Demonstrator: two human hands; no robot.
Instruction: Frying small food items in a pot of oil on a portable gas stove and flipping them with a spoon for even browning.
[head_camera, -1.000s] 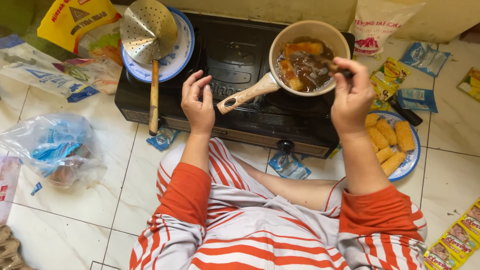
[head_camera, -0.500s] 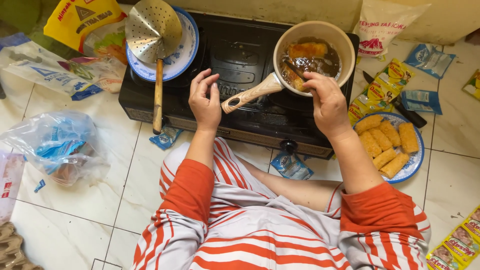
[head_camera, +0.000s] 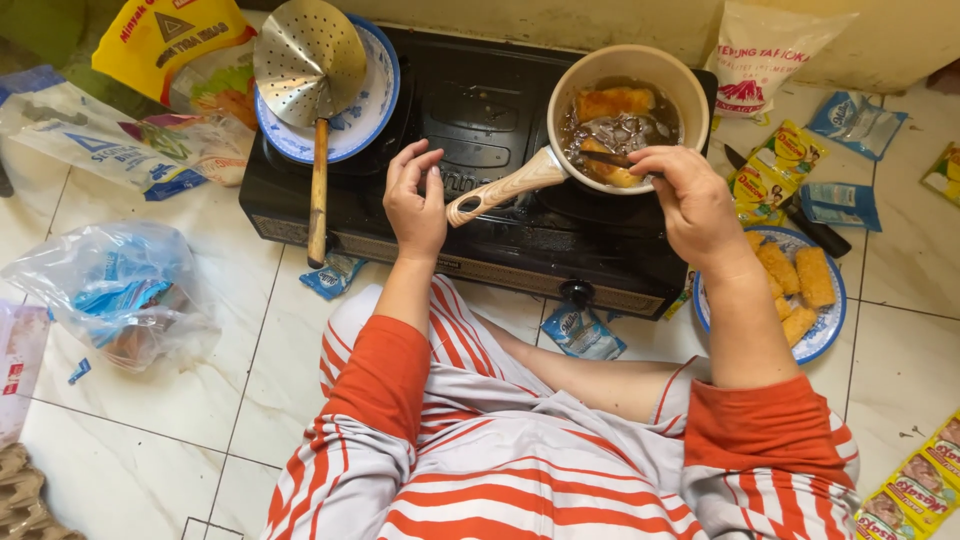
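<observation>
Frying underway: cream pan (head_camera: 628, 110) sits on the black stove (head_camera: 480, 130), a few battered pieces (head_camera: 612, 102) in the oil. Right hand (head_camera: 690, 200) over the pan rim, fingers pinched on a thin dark utensil (head_camera: 610, 160) touching one piece. Left hand (head_camera: 415, 200) beside the wooden pan handle (head_camera: 500, 190), fingers loosely open, holding nothing. Plate of golden pieces (head_camera: 800, 285) lies on the floor just right of the stove; skimmer (head_camera: 308, 70) rests unused on a blue plate (head_camera: 375, 110).

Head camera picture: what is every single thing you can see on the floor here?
Black gas stove: one, middle, on the tiled floor.
Cream saucepan with wooden handle: one, right burner, golden pieces frying inside.
Metal perforated skimmer: one, on the blue-rimmed plate, left burner.
Blue plate of golden breaded pieces: one, right of stove.
Clear plastic bag: one, left.
Small sachets: several, scattered.
Left hand: by the handle.
Right hand: holds a dark utensil in the pan.
</observation>
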